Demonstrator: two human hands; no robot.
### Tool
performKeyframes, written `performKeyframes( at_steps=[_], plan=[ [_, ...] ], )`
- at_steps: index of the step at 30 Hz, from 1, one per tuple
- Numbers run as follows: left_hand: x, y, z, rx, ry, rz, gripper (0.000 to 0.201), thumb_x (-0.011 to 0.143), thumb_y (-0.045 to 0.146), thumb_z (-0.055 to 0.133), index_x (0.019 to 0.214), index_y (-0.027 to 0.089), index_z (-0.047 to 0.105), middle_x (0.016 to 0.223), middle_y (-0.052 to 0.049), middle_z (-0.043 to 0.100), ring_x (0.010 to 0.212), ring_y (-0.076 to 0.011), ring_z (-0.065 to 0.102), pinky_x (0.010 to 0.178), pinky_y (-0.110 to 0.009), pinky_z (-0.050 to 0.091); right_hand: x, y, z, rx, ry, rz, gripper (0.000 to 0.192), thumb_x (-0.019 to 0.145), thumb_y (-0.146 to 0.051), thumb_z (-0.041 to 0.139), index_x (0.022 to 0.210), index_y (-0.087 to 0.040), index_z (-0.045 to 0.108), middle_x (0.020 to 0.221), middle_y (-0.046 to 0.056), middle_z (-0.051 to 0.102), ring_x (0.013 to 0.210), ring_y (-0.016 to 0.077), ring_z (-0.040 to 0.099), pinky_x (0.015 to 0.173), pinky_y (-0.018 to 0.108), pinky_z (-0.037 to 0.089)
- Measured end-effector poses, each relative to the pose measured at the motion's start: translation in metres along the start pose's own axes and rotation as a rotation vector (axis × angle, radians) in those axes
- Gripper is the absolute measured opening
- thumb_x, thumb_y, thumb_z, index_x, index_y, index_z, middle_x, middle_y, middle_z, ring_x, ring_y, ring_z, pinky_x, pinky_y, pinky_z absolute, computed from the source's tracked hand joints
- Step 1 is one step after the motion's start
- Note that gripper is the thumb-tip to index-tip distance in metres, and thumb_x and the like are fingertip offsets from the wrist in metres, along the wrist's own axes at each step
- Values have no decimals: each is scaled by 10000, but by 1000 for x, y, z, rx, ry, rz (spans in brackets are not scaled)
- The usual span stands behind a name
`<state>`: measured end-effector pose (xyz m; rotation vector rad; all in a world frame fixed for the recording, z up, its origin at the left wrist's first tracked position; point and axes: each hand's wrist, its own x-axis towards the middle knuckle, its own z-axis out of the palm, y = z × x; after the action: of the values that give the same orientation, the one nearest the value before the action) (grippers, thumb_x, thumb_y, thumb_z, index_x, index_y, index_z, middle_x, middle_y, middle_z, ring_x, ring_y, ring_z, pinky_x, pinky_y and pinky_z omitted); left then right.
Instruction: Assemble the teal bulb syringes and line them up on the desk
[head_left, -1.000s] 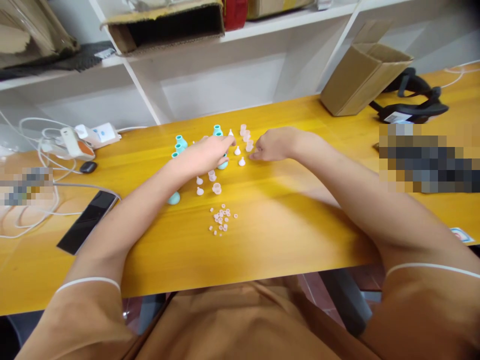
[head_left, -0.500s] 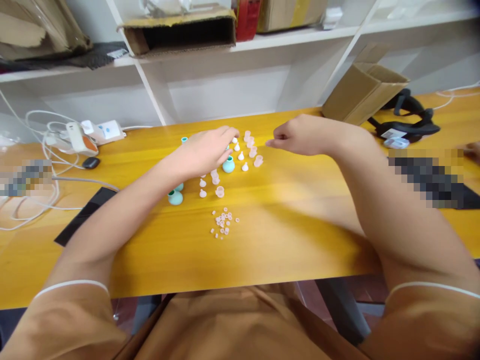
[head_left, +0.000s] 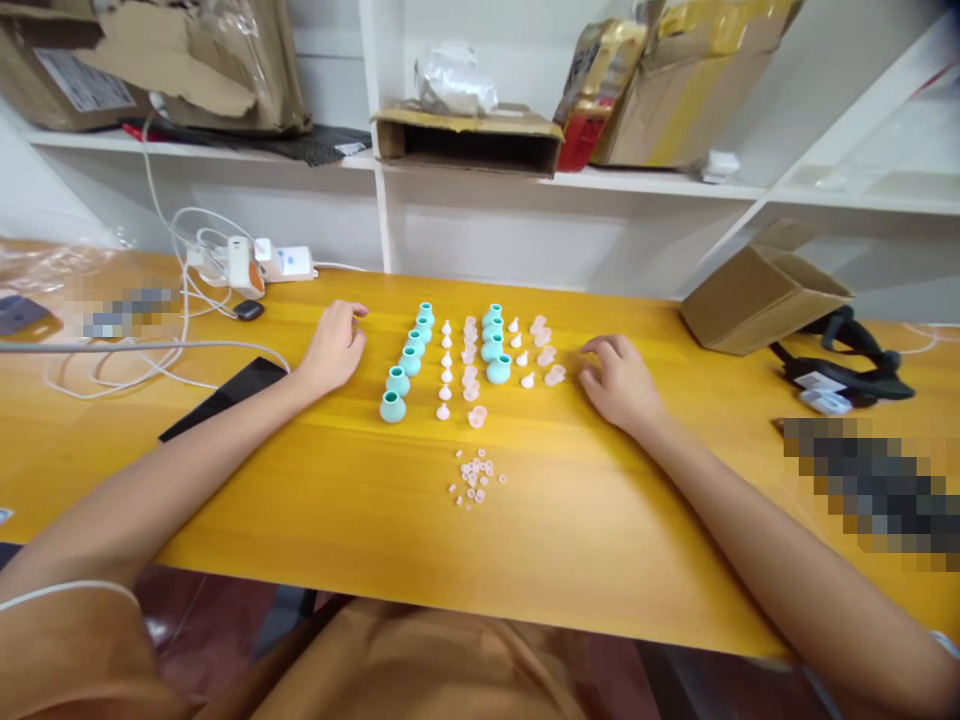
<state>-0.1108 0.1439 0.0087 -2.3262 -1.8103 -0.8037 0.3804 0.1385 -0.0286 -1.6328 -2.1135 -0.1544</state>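
My left hand point(head_left: 336, 347) rests on the table left of the rows, fingers loosely bent and apart, holding nothing. The nearest row to it is several teal round-bellied little pots point(head_left: 397, 381) with open mouths. A shorter row of the same teal pots point(head_left: 498, 368) stands further right. Beside each row are small pale funnel-shaped pieces point(head_left: 446, 376) and translucent pink cup-like pieces point(head_left: 477, 416). Just right of the rightmost pink cups point(head_left: 555, 375) lies my right hand point(head_left: 619, 383), fingers spread a little and nothing in them. A loose cluster of tiny pink rings point(head_left: 475, 478) lies nearer the front edge.
A black flat slab point(head_left: 225, 398) lies under my left forearm, with white cables and a power adapter point(head_left: 291, 263) behind. An open cardboard box point(head_left: 757, 290) and a black headset point(head_left: 847, 360) are at the right. Shelves with boxes point(head_left: 465, 145) rise at the back.
My left hand has drawn back left from over the rows, uncovering them. My right hand has lowered to the table with its fingers loosened. The view has shifted.
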Motion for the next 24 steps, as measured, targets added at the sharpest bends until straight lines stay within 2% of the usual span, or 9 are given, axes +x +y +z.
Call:
performKeyframes(
  at_steps=[2, 4, 7, 9, 18, 21, 24],
  plan=[
    [2, -10, 15, 138, -142, -73, 500, 1062, 218, 353, 1510, 72, 522, 1518, -222, 599, 1437, -324, 554, 1286, -486, 414, 0, 12, 12, -9, -40, 57, 533, 1032, -402, 423, 1445, -161, 659, 1564, 244, 602, 1497, 417, 548, 1274, 607, 444],
    [1, -14, 24, 171, -208, -67, 561, 1093, 307, 365, 1561, 34, 512, 1621, -251, 531, 1528, -375, 469, 1327, -527, 349, -1, 18, 19, -45, -142, 97, 649, 1067, -505, 362, 1562, -152, 587, 1698, 224, 501, 1597, 421, 453, 1329, 617, 373],
    [-5, -13, 30, 195, -266, -13, 601, 1115, 405, 370, 1614, 107, 522, 1722, -206, 456, 1593, -388, 397, 1346, -548, 309, -1, 19, 21, -107, -293, 129, 794, 1088, -639, 253, 1704, -171, 430, 1810, 173, 360, 1686, 412, 322, 1372, 638, 280],
    [-7, -13, 30, 215, -289, 14, 613, 1118, 417, 359, 1639, 132, 514, 1741, -190, 444, 1612, -385, 379, 1350, -543, 303, 0, 17, 20, -127, -346, 146, 822, 1089, -671, 211, 1749, -202, 354, 1841, 141, 298, 1713, 401, 266, 1382, 648, 245],
    [-3, -13, 25, 279, -313, 21, 663, 1106, 437, 331, 1657, 113, 506, 1733, -207, 457, 1590, -390, 429, 1346, -519, 317, 5, 8, 13, -139, -384, 167, 832, 1085, -686, 187, 1777, -239, 299, 1865, 95, 236, 1735, 361, 219, 1400, 604, 210],
    [-2, -12, 20, 287, -335, 12, 657, 1102, 448, 336, 1660, 148, 512, 1739, -184, 461, 1592, -373, 434, 1335, -514, 335, 5, 8, 13, -127, -379, 164, 833, 1087, -690, 193, 1774, -235, 306, 1863, 101, 239, 1733, 366, 223, 1397, 612, 213],
    [2, -10, 18, 295, -342, -46, 656, 1105, 463, 323, 1679, 193, 494, 1754, -177, 442, 1594, -392, 431, 1318, -561, 349, 7, 9, 13, -122, -380, 158, 832, 1089, -689, 198, 1777, -231, 298, 1863, 102, 238, 1733, 368, 222, 1393, 627, 213]
  ],
)
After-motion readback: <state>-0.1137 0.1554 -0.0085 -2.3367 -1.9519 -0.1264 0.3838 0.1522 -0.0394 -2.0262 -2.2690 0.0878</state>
